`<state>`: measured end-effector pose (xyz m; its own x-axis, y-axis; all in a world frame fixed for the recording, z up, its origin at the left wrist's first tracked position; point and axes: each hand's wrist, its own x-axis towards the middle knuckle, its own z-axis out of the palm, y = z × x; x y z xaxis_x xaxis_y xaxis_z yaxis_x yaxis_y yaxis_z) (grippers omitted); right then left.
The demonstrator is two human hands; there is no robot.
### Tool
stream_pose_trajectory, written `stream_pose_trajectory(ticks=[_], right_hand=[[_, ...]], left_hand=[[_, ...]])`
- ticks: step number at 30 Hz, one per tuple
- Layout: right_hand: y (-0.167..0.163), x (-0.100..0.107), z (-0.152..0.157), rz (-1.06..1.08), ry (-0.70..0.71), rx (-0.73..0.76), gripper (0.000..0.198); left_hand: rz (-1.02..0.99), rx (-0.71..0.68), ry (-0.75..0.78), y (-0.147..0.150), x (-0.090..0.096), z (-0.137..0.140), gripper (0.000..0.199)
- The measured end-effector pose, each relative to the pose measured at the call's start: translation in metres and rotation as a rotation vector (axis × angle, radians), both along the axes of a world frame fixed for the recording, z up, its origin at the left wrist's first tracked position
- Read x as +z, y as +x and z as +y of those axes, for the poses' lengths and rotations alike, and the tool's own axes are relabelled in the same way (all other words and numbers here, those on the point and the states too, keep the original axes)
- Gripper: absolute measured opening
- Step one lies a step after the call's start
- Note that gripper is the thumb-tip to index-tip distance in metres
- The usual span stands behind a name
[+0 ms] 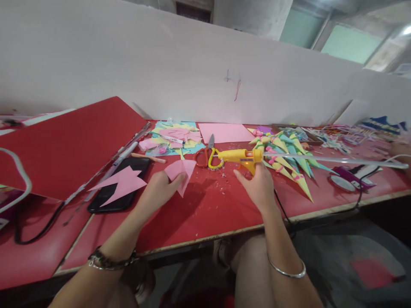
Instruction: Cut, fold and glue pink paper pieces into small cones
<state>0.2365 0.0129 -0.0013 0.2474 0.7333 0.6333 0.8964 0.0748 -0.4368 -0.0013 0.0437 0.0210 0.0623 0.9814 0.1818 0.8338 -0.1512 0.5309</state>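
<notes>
My left hand [162, 188] pinches a fan-shaped piece of pink paper [189, 171] between thumb and fingers, just above the table. In my right hand [259, 184] is a yellow glue gun [234, 155], its nozzle pointing left toward the paper. A long clear glue stick [321, 158] sticks out of the gun's back to the right. Scissors [201, 157] with red and yellow handles lie behind, between the paper and the gun. Left of my left hand, a pink zigzag-cut paper [125, 182] rests on a black flat object [112, 200].
Paper scraps [180, 137] are heaped at the back, beside a pink sheet [224, 132]. Several paper cones [289, 154] lie piled right of the gun. A red board [77, 141] stands at left. A white wall [192, 68] closes off the back. A black cable hangs near the table's front edge.
</notes>
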Motion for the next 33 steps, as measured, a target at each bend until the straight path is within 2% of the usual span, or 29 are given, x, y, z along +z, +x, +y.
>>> stream_pose_trajectory(ticks=[6,12,19,33], right_hand=[[-0.012,0.005,-0.007,-0.017,-0.027,0.131,0.034],[-0.028,0.004,-0.012,-0.114,-0.086,0.245,0.034],[-0.039,0.005,-0.014,-0.185,-0.205,0.243,0.031],[-0.04,0.003,-0.014,-0.219,-0.23,0.22,0.032]], left_hand=[[0.041,0.063,0.039,0.0,-0.002,0.002,0.05],[0.025,0.079,0.07,0.001,-0.002,0.0,0.05],[0.03,0.076,0.005,0.005,0.002,-0.001,0.052],[0.029,0.081,0.004,0.004,0.003,-0.003,0.05]])
